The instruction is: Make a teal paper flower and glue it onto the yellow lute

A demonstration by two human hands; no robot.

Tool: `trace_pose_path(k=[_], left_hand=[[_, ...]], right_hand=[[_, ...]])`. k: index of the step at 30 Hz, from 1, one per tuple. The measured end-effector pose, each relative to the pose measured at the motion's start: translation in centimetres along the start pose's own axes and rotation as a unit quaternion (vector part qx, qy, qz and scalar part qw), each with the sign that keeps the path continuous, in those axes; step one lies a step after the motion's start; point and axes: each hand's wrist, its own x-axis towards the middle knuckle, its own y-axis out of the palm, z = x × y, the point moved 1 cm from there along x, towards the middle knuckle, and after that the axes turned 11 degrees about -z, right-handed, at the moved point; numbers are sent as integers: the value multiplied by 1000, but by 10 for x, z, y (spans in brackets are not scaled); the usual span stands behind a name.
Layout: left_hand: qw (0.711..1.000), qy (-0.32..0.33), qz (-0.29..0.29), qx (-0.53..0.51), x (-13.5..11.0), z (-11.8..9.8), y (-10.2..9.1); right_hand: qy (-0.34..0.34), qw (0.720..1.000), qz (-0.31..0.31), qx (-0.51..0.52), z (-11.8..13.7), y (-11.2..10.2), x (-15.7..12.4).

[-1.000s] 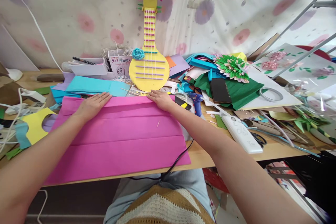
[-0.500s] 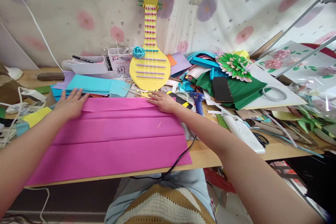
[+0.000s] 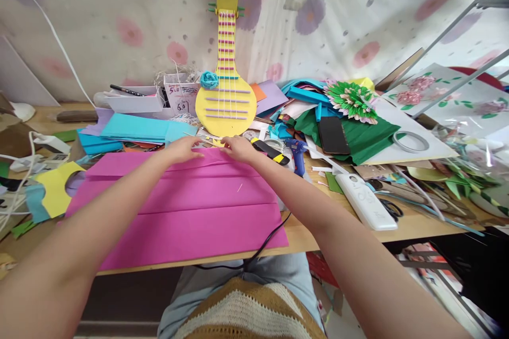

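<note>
A large magenta paper sheet with crosswise creases lies along the near part of the wooden table. Its far edge is folded over in a narrow strip. At this folded edge, left of its middle, is my left hand, thumb and fingers apart. A short way to the right, my right hand rests on the same edge, fingers stretched toward the left hand with the thumb apart. A thin pale sliver lies on the sheet. The fingertips partly cover the strip's far edge.
A yellow paper lute stands behind the sheet. Light-blue paper lies at left. To the right are a box cutter, blue glue gun, phone, white power bank and scissors. A black cable crosses the front edge.
My left hand has moved right along the sheet's far edge, close to my right hand. The sheet's left side has shifted, uncovering more yellow paper. My right hand has shifted only slightly.
</note>
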Motion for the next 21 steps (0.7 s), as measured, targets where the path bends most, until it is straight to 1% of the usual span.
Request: trace_pose_path(k=[2,4,7,10,13,16,18,21], left_hand=[[999,8,36,-7,6,4,5],[999,6,51,7,10,13,4],[998,6,68,-19,14,25,-3],[992,25,99,-73,17,32,-13],[989,36,120,-83,19,35,-19],[992,28,104,-69,18,41,-24],[994,10,102,-40,14,49,-27],[992,-16,121,-1,3,69,-32]], right_hand=[[12,999,28,9,-1,1,5],[42,998,36,34,-4,0,6],[77,993,23,88,-7,-4,6],[72,990,25,122,-5,-13,6],[65,993,34,95,-3,-22,7],[80,995,32,56,-3,-28,9],[90,994,29,46,-4,-29,9],[101,993,27,45,-6,-31,7]])
